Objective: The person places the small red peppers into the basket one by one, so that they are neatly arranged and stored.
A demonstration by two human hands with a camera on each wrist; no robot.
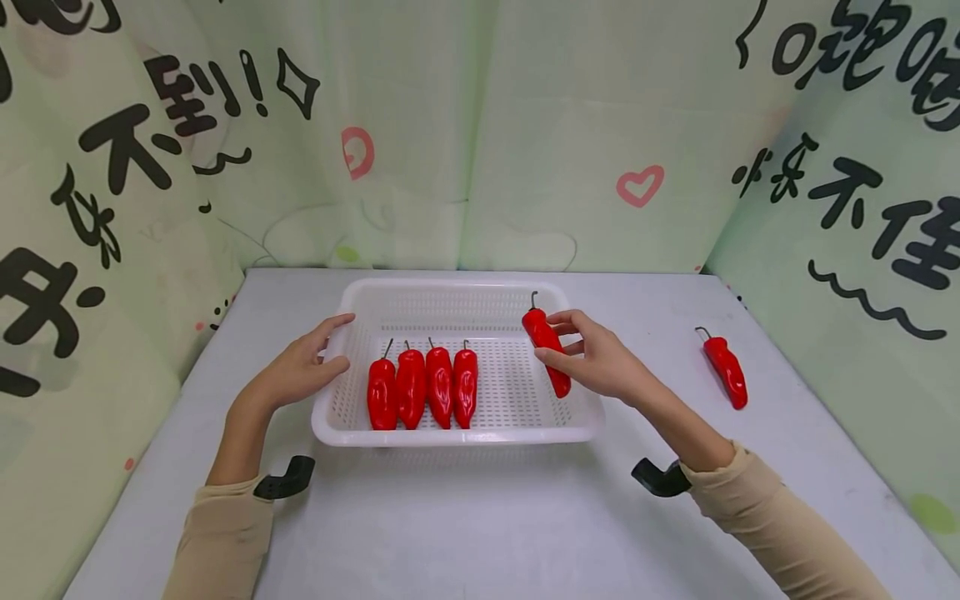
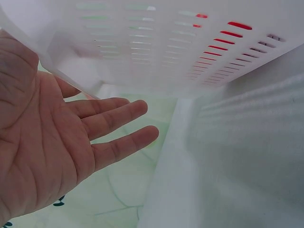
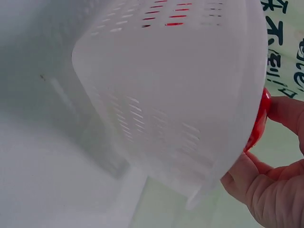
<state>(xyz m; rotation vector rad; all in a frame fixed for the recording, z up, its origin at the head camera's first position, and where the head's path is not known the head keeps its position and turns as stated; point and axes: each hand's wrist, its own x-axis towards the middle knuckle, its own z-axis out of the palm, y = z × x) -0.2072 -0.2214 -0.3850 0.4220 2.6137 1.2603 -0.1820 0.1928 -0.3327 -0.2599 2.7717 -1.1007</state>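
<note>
A white perforated plastic basket holds several red peppers in a row, stems up, in its left half; one is the leftmost pepper. Over the basket's right end, my right hand pinches another red pepper between thumb and fingers, its stem pointing away. The right wrist view shows a bit of that red pepper past the rim, the rest hidden behind the basket wall. My left hand is at the basket's left rim; its fingers extend fairly straight beside the wall in the left wrist view.
One more red pepper lies on the white table to the right of the basket. Pale green curtains with black characters and pink hearts enclose the table at the back and both sides. Black straps sit at the wrists.
</note>
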